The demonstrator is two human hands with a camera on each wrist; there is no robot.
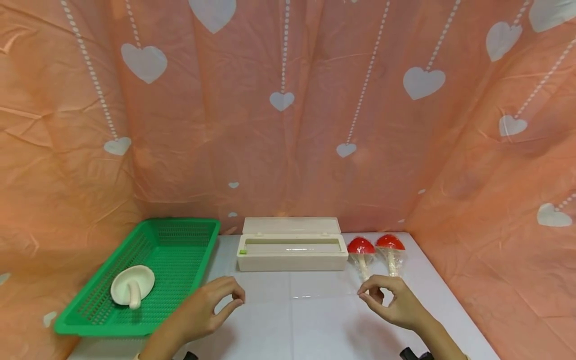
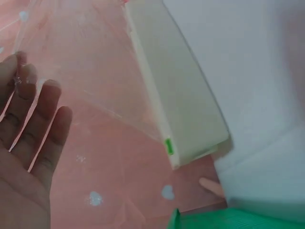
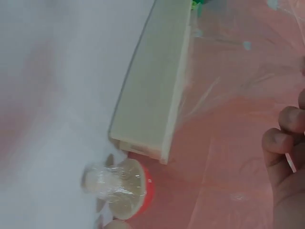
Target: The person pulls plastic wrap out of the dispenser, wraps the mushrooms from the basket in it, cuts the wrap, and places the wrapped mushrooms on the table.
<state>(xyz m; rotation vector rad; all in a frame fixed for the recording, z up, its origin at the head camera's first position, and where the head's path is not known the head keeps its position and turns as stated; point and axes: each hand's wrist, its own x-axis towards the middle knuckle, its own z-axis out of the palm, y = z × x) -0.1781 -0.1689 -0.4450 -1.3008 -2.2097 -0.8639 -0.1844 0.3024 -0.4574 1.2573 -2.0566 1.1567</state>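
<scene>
My left hand point(image 1: 209, 305) pinches one edge of a sheet of clear plastic wrap point(image 1: 302, 297) between thumb and fingertips. Across from it, my right hand point(image 1: 396, 302) pinches the other side, so the nearly invisible film spans the gap above the table. Behind the film sits a white wrap dispenser box point(image 1: 292, 263) with its lid point(image 1: 291, 226) raised. In the left wrist view the film stretches from the fingertips point(image 2: 26, 74) toward the box. Two red-capped toy mushrooms, one left point(image 1: 361, 246) and one right point(image 1: 390, 243), lie beyond my right hand, covered in wrap.
At the left, a green basket point(image 1: 180, 280) holds a pale mushroom point(image 1: 135, 286) with its stem showing. A beige stem-like piece point(image 1: 229, 231) pokes out between basket and box. Orange heart-patterned sheeting point(image 1: 315, 175) encloses the white table point(image 1: 315, 325) at back and sides.
</scene>
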